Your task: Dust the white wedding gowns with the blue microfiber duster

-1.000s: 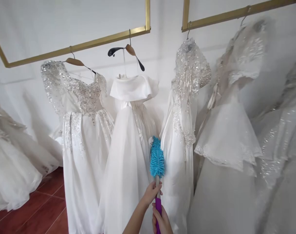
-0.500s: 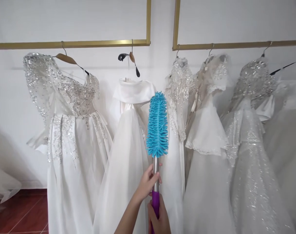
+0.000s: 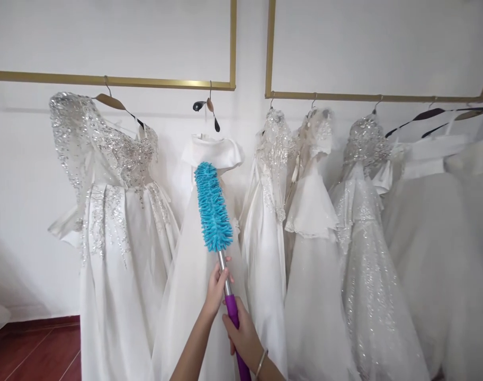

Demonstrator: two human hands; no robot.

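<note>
While both hands grip its handle, the blue microfibre duster (image 3: 212, 207) now leans up and to the left, its fluffy head lying against the front of the plain off-shoulder gown (image 3: 197, 254); half a second ago it stood nearly upright in the gap between that gown and the beaded one to its right. The left hand (image 3: 216, 283) is clenched round the bare metal shaft just under the head, and the right hand (image 3: 243, 333), a bangle at its wrist, is closed round the purple grip below it. Both hands sit further left in the view than before. The view has also swung right: the sequinned gown (image 3: 114, 211) on its wooden hanger stays at the left, while more of the gold rail (image 3: 368, 97) and the gowns on it show at the right, along with two dark hangers (image 3: 436, 114) near the corner.
</note>
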